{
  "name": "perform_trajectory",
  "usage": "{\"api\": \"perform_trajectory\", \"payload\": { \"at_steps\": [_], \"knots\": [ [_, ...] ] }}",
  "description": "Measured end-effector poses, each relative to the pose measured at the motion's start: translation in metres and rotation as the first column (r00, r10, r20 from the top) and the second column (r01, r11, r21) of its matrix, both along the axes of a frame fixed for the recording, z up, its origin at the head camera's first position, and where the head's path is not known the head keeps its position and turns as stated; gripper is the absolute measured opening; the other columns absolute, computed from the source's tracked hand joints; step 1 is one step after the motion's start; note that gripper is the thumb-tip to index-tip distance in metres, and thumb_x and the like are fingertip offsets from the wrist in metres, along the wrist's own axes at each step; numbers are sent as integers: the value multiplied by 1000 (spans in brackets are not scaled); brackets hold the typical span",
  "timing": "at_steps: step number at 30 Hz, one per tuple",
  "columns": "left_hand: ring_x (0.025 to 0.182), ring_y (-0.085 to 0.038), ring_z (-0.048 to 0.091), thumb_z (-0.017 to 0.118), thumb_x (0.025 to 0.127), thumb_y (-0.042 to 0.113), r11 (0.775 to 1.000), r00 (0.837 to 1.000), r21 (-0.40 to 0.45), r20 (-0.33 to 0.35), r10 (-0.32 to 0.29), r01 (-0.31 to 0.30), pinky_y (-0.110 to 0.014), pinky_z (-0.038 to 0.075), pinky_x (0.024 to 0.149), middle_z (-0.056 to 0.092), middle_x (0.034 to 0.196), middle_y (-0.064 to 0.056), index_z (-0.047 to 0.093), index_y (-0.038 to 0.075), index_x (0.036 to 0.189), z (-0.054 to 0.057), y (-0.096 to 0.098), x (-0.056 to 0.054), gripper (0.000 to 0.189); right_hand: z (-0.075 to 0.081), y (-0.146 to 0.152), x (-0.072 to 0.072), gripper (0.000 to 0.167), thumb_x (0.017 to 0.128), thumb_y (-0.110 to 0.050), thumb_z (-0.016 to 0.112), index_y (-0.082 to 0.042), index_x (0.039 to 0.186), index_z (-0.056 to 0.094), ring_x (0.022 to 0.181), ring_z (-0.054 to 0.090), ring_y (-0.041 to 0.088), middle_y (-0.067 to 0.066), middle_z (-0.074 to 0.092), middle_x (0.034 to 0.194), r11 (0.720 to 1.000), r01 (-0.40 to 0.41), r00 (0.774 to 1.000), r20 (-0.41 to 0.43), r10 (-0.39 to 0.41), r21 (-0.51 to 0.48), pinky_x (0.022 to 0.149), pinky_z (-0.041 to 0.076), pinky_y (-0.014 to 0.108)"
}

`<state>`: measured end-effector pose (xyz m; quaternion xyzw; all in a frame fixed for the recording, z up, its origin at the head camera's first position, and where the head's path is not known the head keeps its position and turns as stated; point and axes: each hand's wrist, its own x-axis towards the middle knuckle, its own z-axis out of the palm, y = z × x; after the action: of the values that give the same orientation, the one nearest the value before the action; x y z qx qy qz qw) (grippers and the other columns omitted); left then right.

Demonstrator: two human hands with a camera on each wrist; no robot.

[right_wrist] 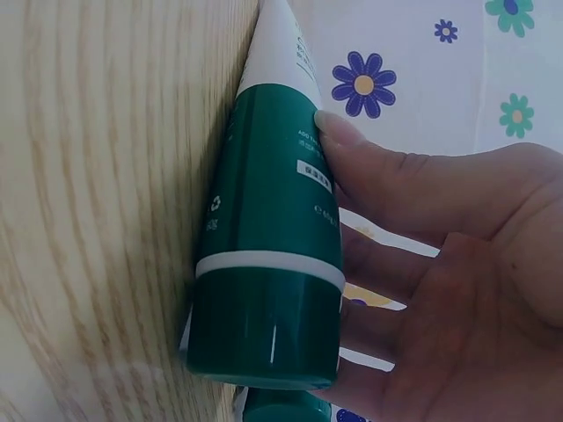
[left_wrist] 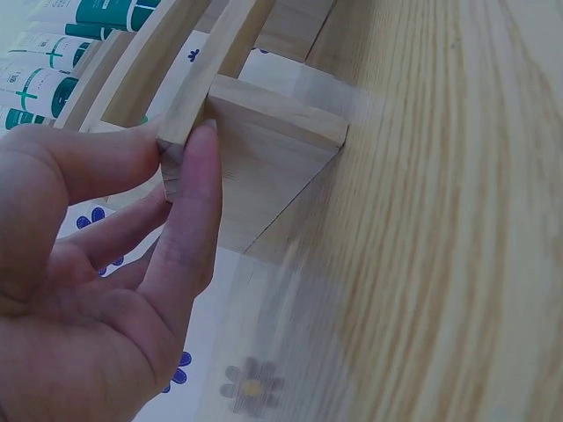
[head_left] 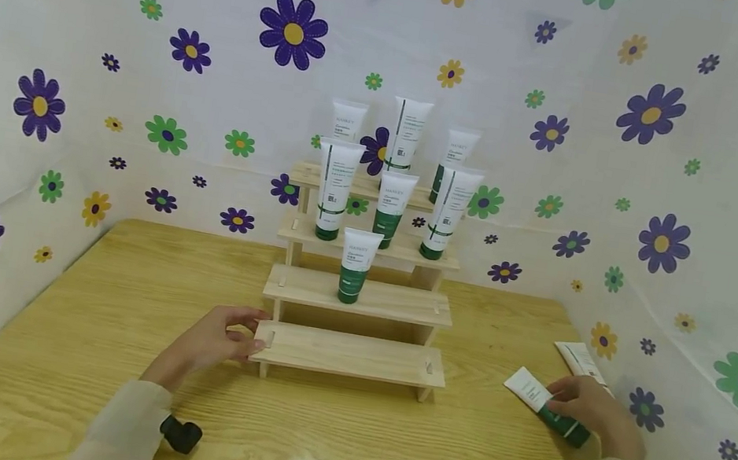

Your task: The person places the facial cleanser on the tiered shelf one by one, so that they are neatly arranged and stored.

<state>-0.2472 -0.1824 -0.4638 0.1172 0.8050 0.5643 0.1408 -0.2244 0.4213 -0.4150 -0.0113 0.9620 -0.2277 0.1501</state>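
My left hand (head_left: 215, 340) pinches the left end of the lowest step of a wooden display stand (head_left: 350, 354); in the left wrist view, thumb and fingers (left_wrist: 189, 211) close around the board's end. At the right, my right hand (head_left: 589, 410) grips a white and green squeeze tube (head_left: 534, 390) that lies aslant on the table. The right wrist view shows the thumb along the side of that tube (right_wrist: 273, 185), its green cap towards the camera; the other fingers are partly hidden behind it. A second tube (head_left: 580, 359) lies just beyond, partly covered by this hand.
Several tubes stand cap-down on the stand's upper steps, among them a small one (head_left: 356, 268) alone on the second step from the bottom. Behind and at both sides hangs a flower-patterned cloth (head_left: 372, 16). The stand rests on a wood-grain table (head_left: 378, 454).
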Motion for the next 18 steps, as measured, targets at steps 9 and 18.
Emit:
{"api": "perform_trajectory", "payload": {
  "at_steps": [9,18],
  "knots": [
    [93,-20,70,74,96,12,1000,1000,8,-11,-2,2,-38,65,79,60,125,-24,53,-2,144,-1,-1,2,54,1,-1,-2,40,94,-15,75,13,120,64,102,68,38,30,70,111,1000,-14,1000,5,14,7,90,57,55],
    [94,-19,70,73,96,13,999,999,17,-31,-36,37,-37,65,79,58,126,-26,53,-3,144,-4,-2,-1,55,-1,2,-4,38,92,-14,76,12,117,65,101,68,38,30,71,108,999,-53,999,-10,53,-13,86,58,53]
  ]
}}
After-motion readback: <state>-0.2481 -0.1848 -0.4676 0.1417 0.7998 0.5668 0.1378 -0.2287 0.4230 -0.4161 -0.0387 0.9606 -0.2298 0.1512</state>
